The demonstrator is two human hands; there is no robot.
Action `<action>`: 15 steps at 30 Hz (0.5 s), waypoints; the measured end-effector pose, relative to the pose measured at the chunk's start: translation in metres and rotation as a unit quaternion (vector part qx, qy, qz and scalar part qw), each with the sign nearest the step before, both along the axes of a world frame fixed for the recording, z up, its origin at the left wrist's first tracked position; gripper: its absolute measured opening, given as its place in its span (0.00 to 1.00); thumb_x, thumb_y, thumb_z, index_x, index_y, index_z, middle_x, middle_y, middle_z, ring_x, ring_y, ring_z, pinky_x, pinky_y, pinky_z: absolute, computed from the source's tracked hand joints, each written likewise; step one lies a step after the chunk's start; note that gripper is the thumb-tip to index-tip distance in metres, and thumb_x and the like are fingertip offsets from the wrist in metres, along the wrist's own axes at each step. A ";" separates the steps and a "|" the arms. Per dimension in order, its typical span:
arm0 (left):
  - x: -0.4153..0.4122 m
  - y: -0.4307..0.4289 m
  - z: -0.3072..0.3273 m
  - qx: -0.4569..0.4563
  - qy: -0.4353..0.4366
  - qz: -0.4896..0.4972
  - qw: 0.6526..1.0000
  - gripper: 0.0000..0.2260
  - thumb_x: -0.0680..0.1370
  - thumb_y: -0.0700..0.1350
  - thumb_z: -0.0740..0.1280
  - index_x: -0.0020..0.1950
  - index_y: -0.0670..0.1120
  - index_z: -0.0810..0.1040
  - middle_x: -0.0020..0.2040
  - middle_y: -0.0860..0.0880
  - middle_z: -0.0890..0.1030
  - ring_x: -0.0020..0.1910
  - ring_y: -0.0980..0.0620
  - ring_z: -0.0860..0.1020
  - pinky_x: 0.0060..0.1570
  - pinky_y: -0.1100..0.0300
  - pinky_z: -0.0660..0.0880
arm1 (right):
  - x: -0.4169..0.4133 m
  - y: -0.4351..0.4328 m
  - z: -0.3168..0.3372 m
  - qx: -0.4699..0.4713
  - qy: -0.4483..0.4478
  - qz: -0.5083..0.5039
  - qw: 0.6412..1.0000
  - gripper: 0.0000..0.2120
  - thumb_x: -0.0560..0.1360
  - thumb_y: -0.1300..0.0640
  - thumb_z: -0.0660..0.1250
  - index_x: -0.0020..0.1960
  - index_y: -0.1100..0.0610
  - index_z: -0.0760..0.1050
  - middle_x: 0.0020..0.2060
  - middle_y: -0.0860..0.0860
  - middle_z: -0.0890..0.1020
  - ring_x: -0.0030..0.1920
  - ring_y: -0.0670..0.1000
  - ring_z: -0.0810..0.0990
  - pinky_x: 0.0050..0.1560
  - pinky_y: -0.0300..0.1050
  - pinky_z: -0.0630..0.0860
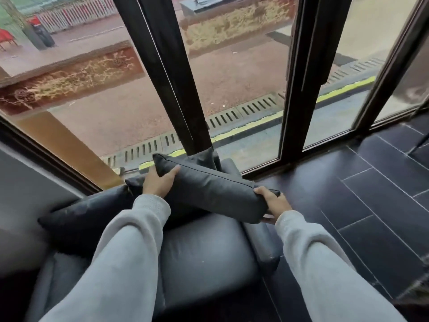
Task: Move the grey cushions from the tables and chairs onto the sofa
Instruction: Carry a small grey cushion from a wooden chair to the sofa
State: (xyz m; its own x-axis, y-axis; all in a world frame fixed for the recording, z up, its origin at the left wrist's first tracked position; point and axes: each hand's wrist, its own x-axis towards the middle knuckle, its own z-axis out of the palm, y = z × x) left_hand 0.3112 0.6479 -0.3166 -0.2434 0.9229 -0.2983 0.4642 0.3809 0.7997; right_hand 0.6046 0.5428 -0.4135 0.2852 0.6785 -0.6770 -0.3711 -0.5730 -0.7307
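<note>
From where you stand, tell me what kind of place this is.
Probably a ground-floor lounge or café seating corner. A dark sofa stands on a dark tiled floor beside tall windows facing a paved street. Both hands hold a grey cushion over it.

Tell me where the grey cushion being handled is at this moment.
In the head view, the grey cushion sits centre frame, gripped by the left hand and right hand, over the sofa's window end, beside another cushion to its left.
</note>
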 end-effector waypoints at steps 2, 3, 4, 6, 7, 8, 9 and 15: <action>0.012 0.028 -0.025 -0.015 0.001 -0.028 0.999 0.39 0.73 0.64 0.74 0.81 0.52 0.67 0.78 0.45 0.72 0.75 0.38 0.72 0.72 0.38 0.72 | 0.000 0.006 -0.021 -0.026 0.006 -0.039 0.999 0.40 0.49 0.40 0.78 0.57 0.51 0.75 0.58 0.56 0.81 0.54 0.58 0.82 0.33 0.52 0.84; 0.018 0.043 -0.039 -0.019 0.002 -0.044 0.999 0.38 0.75 0.62 0.74 0.82 0.53 0.65 0.80 0.45 0.71 0.76 0.37 0.72 0.73 0.38 0.71 | -0.001 0.009 -0.032 -0.037 0.011 -0.058 0.998 0.39 0.48 0.40 0.78 0.57 0.51 0.75 0.58 0.56 0.80 0.53 0.59 0.82 0.33 0.50 0.83; 0.024 0.056 -0.053 -0.025 0.006 -0.061 0.998 0.38 0.77 0.60 0.74 0.83 0.53 0.63 0.81 0.45 0.70 0.76 0.37 0.71 0.73 0.38 0.71 | -0.002 0.010 -0.044 -0.049 0.015 -0.077 0.996 0.39 0.48 0.40 0.79 0.56 0.51 0.75 0.57 0.56 0.80 0.53 0.59 0.82 0.32 0.50 0.83; 0.034 0.080 -0.081 -0.039 0.013 -0.100 0.994 0.39 0.78 0.59 0.74 0.84 0.54 0.61 0.82 0.45 0.68 0.77 0.38 0.70 0.74 0.38 0.71 | -0.008 0.012 -0.068 -0.071 0.025 -0.115 0.991 0.38 0.50 0.41 0.79 0.57 0.51 0.75 0.57 0.56 0.80 0.53 0.61 0.83 0.33 0.51 0.84; 0.037 0.092 -0.095 -0.046 0.018 -0.120 0.992 0.39 0.78 0.59 0.74 0.84 0.54 0.60 0.82 0.45 0.68 0.77 0.38 0.70 0.74 0.38 0.70 | -0.012 0.012 -0.081 -0.081 0.031 -0.132 0.987 0.36 0.52 0.42 0.80 0.57 0.51 0.76 0.57 0.56 0.80 0.53 0.61 0.83 0.34 0.51 0.84; 0.040 0.104 -0.110 -0.055 0.025 -0.139 0.988 0.39 0.78 0.59 0.74 0.84 0.54 0.60 0.82 0.45 0.68 0.77 0.38 0.70 0.74 0.39 0.70 | -0.017 0.013 -0.094 -0.091 0.038 -0.152 0.984 0.33 0.55 0.44 0.81 0.57 0.52 0.76 0.57 0.56 0.81 0.52 0.60 0.84 0.35 0.52 0.84; 0.042 0.115 -0.125 -0.066 0.031 -0.159 0.985 0.40 0.77 0.59 0.75 0.84 0.53 0.60 0.82 0.45 0.69 0.77 0.39 0.70 0.74 0.39 0.71 | -0.023 0.012 -0.110 -0.097 0.045 -0.174 0.979 0.30 0.59 0.46 0.82 0.57 0.53 0.76 0.57 0.57 0.81 0.52 0.60 0.84 0.35 0.53 0.85; 0.048 0.163 -0.236 -0.106 0.035 -0.291 0.950 0.33 0.77 0.58 0.75 0.79 0.51 0.69 0.74 0.47 0.77 0.66 0.49 0.77 0.64 0.56 0.73 | -0.089 -0.007 -0.208 -0.150 0.008 -0.332 0.931 0.24 0.64 0.46 0.82 0.55 0.50 0.77 0.58 0.53 0.82 0.55 0.55 0.82 0.49 0.55 0.85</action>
